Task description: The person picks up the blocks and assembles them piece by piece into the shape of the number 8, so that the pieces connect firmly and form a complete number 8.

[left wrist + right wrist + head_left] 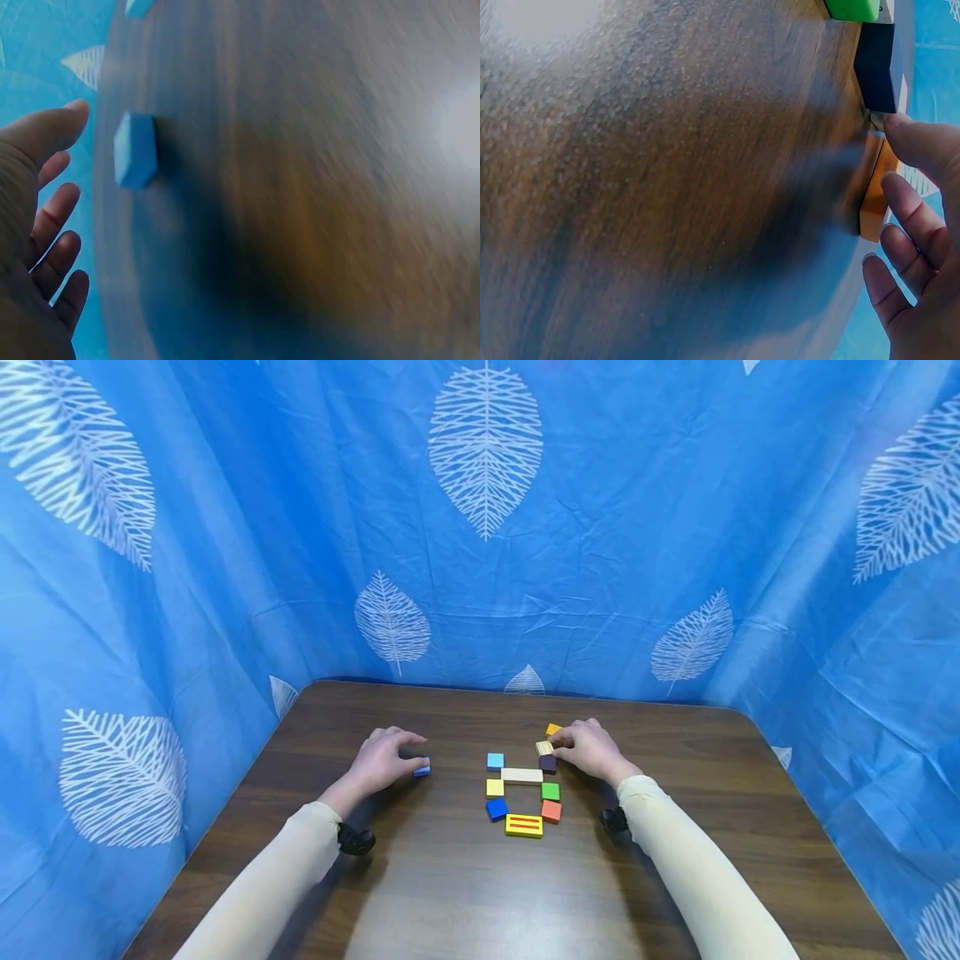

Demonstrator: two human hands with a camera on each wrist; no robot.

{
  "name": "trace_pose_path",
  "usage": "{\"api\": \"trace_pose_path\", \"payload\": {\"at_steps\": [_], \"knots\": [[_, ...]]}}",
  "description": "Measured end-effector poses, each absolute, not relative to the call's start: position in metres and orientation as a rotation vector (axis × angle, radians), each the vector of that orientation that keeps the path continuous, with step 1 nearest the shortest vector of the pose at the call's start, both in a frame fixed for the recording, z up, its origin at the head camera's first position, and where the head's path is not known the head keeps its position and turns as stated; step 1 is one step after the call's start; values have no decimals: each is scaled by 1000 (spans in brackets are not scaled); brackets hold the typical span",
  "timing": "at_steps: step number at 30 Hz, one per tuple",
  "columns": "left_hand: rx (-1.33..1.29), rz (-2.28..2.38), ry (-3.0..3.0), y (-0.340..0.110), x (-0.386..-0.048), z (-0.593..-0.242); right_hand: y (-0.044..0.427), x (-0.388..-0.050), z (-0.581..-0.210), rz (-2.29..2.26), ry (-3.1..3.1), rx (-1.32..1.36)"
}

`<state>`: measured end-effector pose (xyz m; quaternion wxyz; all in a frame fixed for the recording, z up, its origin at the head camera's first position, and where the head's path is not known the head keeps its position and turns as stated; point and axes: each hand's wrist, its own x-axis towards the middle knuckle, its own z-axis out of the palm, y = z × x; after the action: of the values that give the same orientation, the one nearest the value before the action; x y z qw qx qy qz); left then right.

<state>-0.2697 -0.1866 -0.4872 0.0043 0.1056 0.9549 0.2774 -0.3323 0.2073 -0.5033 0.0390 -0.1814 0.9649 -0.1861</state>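
Note:
My left hand (384,758) is at the left of the table with thumb and fingers spread apart. Beside its thumb lies a small blue block (422,771); in the left wrist view a gap separates this block (136,150) from the fingers. My right hand (591,748) pinches a striped, wood-coloured block (544,748) at the top of the right column. Just below that is a dark block (548,764), and an orange block (553,729) lies behind. In the right wrist view the thumb mostly hides the striped block, and the other fingers (907,255) are loosely bent.
Between the hands, blocks form an outline: light blue (496,762), cream bar (522,776), pale yellow (495,788), green (551,792), blue (497,810), red-orange (551,811) and a yellow bar with red stripes (523,825). A blue curtain (480,610) hangs behind the wooden table (450,893).

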Motion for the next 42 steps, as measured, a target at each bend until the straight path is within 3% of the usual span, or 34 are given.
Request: {"api": "trace_pose_path", "payload": {"at_steps": [28,42], "knots": [[292,752,3009,-201,-267,-513,209,-332,-502,-516,2974,-568],[384,764,3037,-177,-286,-500,205,-333,-499,-437,2996,-604]]}}
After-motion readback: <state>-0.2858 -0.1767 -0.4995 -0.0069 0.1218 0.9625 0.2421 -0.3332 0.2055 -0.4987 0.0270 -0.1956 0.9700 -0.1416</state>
